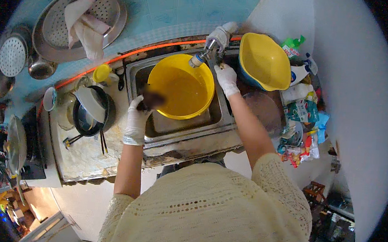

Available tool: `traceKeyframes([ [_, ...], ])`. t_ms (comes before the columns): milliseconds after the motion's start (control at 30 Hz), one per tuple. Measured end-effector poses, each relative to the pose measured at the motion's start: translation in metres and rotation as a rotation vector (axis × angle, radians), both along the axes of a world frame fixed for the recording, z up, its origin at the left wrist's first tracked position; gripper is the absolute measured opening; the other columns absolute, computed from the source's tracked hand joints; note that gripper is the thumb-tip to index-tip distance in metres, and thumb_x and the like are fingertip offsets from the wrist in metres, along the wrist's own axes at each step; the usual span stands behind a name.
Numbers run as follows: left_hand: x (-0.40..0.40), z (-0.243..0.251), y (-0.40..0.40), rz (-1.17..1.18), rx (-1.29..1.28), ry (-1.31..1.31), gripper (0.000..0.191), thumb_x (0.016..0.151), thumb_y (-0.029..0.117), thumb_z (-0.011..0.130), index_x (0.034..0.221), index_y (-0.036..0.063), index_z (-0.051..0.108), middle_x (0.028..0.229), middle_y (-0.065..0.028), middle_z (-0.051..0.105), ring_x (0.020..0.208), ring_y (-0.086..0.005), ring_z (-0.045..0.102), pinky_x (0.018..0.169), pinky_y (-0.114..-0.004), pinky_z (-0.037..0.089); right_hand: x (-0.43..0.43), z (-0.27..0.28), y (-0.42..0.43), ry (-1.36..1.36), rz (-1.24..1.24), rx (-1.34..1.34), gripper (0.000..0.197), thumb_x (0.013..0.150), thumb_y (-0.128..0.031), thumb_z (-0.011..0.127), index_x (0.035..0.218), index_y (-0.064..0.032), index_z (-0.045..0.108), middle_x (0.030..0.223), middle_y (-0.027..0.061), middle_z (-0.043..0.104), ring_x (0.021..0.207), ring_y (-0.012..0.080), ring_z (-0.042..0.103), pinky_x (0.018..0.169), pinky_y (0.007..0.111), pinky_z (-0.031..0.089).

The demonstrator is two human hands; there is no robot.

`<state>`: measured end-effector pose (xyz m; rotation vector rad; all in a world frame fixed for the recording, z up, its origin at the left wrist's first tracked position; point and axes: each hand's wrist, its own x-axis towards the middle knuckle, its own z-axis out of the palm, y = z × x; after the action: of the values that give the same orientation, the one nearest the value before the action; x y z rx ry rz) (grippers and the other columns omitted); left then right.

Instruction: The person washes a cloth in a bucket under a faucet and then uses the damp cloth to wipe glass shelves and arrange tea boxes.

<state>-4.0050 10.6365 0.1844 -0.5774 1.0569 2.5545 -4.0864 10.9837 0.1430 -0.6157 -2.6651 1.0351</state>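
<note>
A round yellow basin [179, 93] holding liquid sits in the left bowl of a metal sink [166, 129]. Over its left rim, my gloved left hand [138, 112] grips a dark, blurred item [152, 99] that I cannot identify. My gloved right hand [225, 76] is at the sink's back, right of the basin and just below the faucet [202, 54]; its fingers are closed around something small and pale, too unclear to name. Cloth is wrapped around the faucet's base, and its spout points over the basin's back rim.
Right of the faucet stands a yellow and blue plastic basin [265, 62], with bottles and packets beyond it. On the left counter are a black pan [90, 127] holding a white bowl, chopsticks [103, 141] and a glass bowl [67, 112]. An orange hose [145, 49] runs along the wall.
</note>
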Motion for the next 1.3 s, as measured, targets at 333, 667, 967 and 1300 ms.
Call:
traceKeyframes([
  [333, 0.062, -0.038, -0.017, 0.196, 0.124, -0.224, 0.035, 0.083, 0.019, 0.068, 0.114, 0.0046, 0.060, 0.112, -0.0105, 0.064, 0.104, -0.0267, 0.060, 0.092, -0.043, 0.051, -0.082, -0.009, 0.015, -0.223, -0.111, 0.560, 0.039, 0.095, -0.034, 0.049, 0.082, -0.0053, 0.071, 0.088, 0.0135, 0.071, 0.079, 0.0341, 0.070, 0.065, 0.044, 0.057],
  [667, 0.063, -0.044, -0.008, 0.158, 0.204, -0.266, 0.043, 0.082, 0.018, 0.071, 0.119, 0.0031, 0.057, 0.117, -0.0106, 0.060, 0.109, -0.0267, 0.057, 0.096, -0.042, 0.048, -0.092, -0.017, 0.029, -0.355, 0.170, 0.803, 0.031, 0.097, -0.027, 0.045, 0.113, -0.0082, 0.064, 0.100, 0.0107, 0.071, 0.089, 0.0314, 0.069, 0.071, 0.044, 0.056],
  [967, 0.068, -0.039, 0.001, 0.182, 0.121, -0.301, 0.034, 0.089, 0.017, 0.057, 0.116, -0.0043, 0.057, 0.111, -0.0178, 0.066, 0.105, -0.0312, 0.064, 0.094, -0.042, 0.051, -0.097, -0.022, 0.030, -0.320, 0.012, 0.594, 0.031, 0.094, -0.033, 0.049, 0.110, -0.0110, 0.064, 0.099, 0.0162, 0.069, 0.089, 0.0362, 0.068, 0.072, 0.048, 0.055],
  [1300, 0.071, -0.005, 0.010, 0.127, 0.147, -0.266, 0.031, 0.089, 0.016, 0.061, 0.116, 0.0006, 0.059, 0.113, -0.0118, 0.064, 0.108, -0.0251, 0.060, 0.096, -0.038, 0.048, -0.088, -0.014, 0.021, -0.248, 0.070, 0.608, 0.030, 0.092, -0.030, 0.050, 0.103, -0.0074, 0.066, 0.093, 0.0183, 0.069, 0.086, 0.0374, 0.067, 0.072, 0.046, 0.054],
])
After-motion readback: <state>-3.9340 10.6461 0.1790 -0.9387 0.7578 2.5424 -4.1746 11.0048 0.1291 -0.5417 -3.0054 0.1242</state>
